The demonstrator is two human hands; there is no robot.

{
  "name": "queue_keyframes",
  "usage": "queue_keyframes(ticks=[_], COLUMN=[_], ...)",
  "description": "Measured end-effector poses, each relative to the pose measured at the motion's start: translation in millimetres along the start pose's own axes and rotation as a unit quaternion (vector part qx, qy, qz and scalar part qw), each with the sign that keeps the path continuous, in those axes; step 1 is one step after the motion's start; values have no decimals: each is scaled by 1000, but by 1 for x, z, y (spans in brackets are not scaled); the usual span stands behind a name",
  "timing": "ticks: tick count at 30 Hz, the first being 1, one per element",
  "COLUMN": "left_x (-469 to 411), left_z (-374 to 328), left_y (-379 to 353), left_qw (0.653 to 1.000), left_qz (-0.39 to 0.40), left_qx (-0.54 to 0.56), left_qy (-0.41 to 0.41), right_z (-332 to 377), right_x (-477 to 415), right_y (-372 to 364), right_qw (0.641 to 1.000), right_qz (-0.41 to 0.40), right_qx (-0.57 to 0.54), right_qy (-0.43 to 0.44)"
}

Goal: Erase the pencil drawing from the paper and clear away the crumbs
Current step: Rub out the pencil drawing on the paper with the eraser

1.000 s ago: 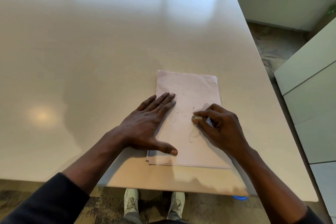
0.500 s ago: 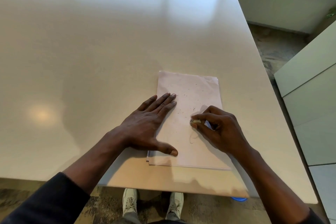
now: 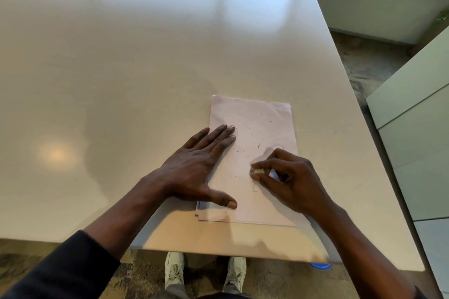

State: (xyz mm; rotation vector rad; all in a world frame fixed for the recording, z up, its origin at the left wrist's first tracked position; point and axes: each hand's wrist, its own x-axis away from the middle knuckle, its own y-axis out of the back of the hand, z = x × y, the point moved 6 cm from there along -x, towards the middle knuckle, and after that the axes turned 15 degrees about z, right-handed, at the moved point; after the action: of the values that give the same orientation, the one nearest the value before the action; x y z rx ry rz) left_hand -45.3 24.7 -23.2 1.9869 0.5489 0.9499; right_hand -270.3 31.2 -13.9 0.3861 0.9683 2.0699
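Note:
A pale sheet of paper (image 3: 255, 119) lies on a thin stack near the table's front edge. Faint pencil lines (image 3: 255, 188) remain on it, and several dark crumbs (image 3: 245, 150) are scattered over its middle. My left hand (image 3: 196, 167) lies flat on the paper's left side, fingers straight, thumb spread toward the near edge. My right hand (image 3: 289, 179) pinches a small whitish eraser (image 3: 257, 172) between thumb and fingers and holds it against the paper just above the lower pencil line.
The large beige table (image 3: 121, 80) stretches far to the left and back. Its right edge borders a floor strip and pale cabinets (image 3: 418, 128). My shoes (image 3: 175, 272) show below the front edge, beside a small blue object (image 3: 320, 266).
My right hand with the eraser has slid toward me down the paper, over the pencil line. The left hand has stayed flat in place.

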Motion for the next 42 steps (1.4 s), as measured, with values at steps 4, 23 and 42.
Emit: queue_keyframes(ticks=[4, 23, 42], left_x=[-1, -19, -28], left_z=[0, -39, -33], left_y=[0, 22, 4], left_qw=[1000, 996, 1000], left_qz=[0, 1, -22], left_qx=[-7, -84, 7], left_qy=[1, 29, -6], right_z=[6, 6, -15], right_x=[5, 15, 18], right_y=[-1, 4, 21], right_qw=[999, 991, 842], right_qz=[36, -16, -123], right_qx=[-12, -131, -504], right_qy=[7, -25, -148])
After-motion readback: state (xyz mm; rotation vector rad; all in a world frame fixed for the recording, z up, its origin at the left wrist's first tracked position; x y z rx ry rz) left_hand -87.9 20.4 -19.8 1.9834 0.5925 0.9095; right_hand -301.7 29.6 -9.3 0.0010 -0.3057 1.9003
